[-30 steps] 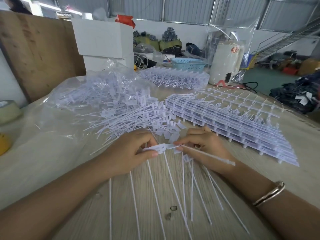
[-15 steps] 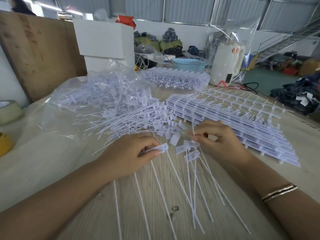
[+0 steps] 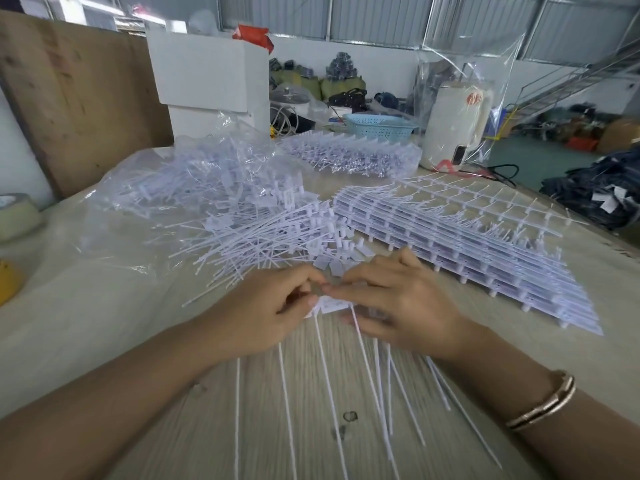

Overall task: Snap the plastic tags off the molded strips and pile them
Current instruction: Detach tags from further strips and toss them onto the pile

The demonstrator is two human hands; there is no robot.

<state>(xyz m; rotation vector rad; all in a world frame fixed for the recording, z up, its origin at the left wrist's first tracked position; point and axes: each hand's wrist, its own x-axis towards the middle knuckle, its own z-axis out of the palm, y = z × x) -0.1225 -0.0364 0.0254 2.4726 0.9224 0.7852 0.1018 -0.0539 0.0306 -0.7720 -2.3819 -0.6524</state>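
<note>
My left hand [image 3: 263,317] and my right hand [image 3: 401,299] meet at the table's middle, fingertips together, pinching the flat heads of a bunch of white plastic tags [image 3: 329,304]. The tags' long thin tails [image 3: 367,379] fan out toward me over the wood. Just beyond my hands lies a loose pile of snapped-off tags [image 3: 263,237]. A stack of molded strips [image 3: 467,244] stretches to the right, close to my right hand.
Clear plastic bags of tags [image 3: 194,188] lie at the back left, another bagged bundle [image 3: 349,154] behind. A white box [image 3: 211,74], blue basket [image 3: 381,123], white jug [image 3: 457,123] stand farther back. Tape rolls [image 3: 17,213] sit at the left edge.
My right hand has come back left from beside the strip stack and now meets my left hand on the tag heads. The tails have gathered closer under both hands.
</note>
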